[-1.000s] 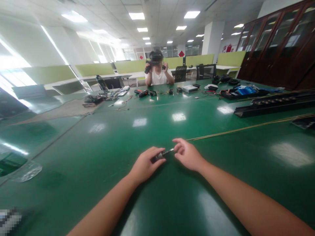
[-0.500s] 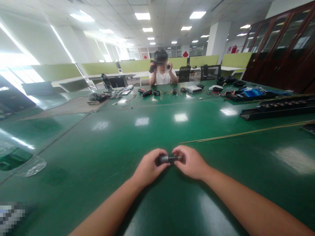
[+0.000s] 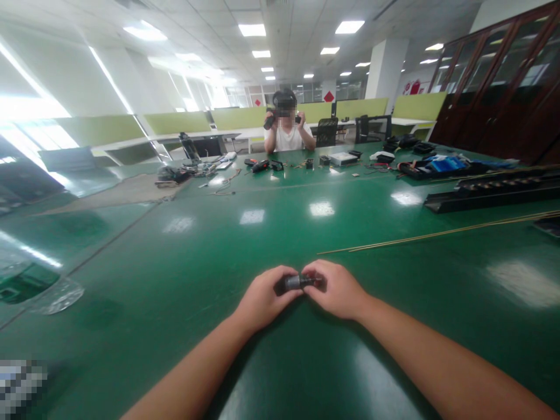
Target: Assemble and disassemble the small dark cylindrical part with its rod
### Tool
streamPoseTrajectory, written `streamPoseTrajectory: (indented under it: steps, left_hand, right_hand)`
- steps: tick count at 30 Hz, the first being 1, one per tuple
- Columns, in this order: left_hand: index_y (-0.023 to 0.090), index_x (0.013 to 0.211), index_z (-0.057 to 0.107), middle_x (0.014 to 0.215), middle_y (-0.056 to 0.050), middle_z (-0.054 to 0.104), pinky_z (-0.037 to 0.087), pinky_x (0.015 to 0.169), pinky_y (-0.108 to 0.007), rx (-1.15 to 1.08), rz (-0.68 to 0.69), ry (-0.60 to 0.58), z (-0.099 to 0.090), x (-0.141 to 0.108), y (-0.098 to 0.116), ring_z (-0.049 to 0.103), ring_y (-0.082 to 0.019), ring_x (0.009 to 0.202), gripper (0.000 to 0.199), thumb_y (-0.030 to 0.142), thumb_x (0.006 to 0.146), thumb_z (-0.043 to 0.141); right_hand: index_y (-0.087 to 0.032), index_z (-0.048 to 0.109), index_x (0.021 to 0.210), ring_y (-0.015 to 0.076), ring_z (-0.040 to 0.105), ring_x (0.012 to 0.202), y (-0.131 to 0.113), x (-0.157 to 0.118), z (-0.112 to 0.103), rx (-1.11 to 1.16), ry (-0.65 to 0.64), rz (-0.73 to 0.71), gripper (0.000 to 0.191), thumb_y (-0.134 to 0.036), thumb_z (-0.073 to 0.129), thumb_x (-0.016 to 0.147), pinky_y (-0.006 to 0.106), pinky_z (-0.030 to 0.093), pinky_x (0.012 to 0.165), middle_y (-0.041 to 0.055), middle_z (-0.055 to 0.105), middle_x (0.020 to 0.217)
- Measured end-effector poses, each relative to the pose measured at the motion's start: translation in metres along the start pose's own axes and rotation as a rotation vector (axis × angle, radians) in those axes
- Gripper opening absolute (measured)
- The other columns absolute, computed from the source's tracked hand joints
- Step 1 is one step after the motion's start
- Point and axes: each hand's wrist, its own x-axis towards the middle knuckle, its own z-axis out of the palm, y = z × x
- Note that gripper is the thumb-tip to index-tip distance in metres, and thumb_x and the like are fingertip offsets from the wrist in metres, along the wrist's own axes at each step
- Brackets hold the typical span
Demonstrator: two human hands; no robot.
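Holding a dark tube (image 3: 293, 283) in your half-curled left hand (image 3: 262, 296), you pinch its thinner end with your right hand (image 3: 341, 290).

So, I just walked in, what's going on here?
The left hand grips the thicker end of a small dark cylinder with a grey band; the right hand holds its thinner end. Long, thin yellowish rods lie beyond on the glossy green table. Across it is a person in a white shirt.

Windows (image 3: 26, 109) glare at ten o'clock; ceiling lights (image 3: 252, 30) glow at twelve above lime-green partitions (image 3: 245, 118). Dark cabinets (image 3: 490, 93) stand at two, a white pillar (image 3: 385, 69) at one. The green tabletop (image 3: 201, 251) reflects light.
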Motion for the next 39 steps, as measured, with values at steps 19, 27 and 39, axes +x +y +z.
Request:
streamPoseTrajectory:
  steps: [19,27,39]
  left_hand:
    - [0.025,0.111,0.062,0.104,-0.001,0.069,0.049,0.081,-0.03,0.008,0.038,0.004,0.002,-0.0026,-0.0001,0.064,-0.018,0.09,0.03,0.036,0.084,0.07]
    - [0.025,0.11,0.063,0.105,-0.001,0.069,0.049,0.086,-0.028,-0.011,0.074,0.017,0.0022,-0.0022,0.0001,0.064,-0.017,0.094,0.028,0.035,0.085,0.07]
    - [0.023,0.11,0.064,0.105,-0.004,0.069,0.051,0.087,-0.03,0.004,0.081,0.011,0.0005,-0.0022,0.0013,0.065,-0.018,0.094,0.028,0.035,0.085,0.069]
  right_hand:
    - [-0.022,0.068,0.101,0.0186,0.064,0.083,0.0033,-0.0003,0.001,-0.047,-0.002,-0.027,0.023,-0.019,0.069,0.078,0.029,0.048,0.076,0.0029,0.07,0.095]
    - [-0.021,0.069,0.101,0.0188,0.065,0.084,-0.0006,-0.0009,-0.0013,-0.041,-0.006,-0.032,0.022,-0.019,0.068,0.079,0.03,0.048,0.078,0.0038,0.07,0.095]
    - [-0.021,0.07,0.096,0.0183,0.065,0.082,-0.0021,-0.0009,-0.0018,-0.042,0.002,-0.05,0.016,-0.019,0.068,0.081,0.029,0.049,0.078,0.0035,0.071,0.092]
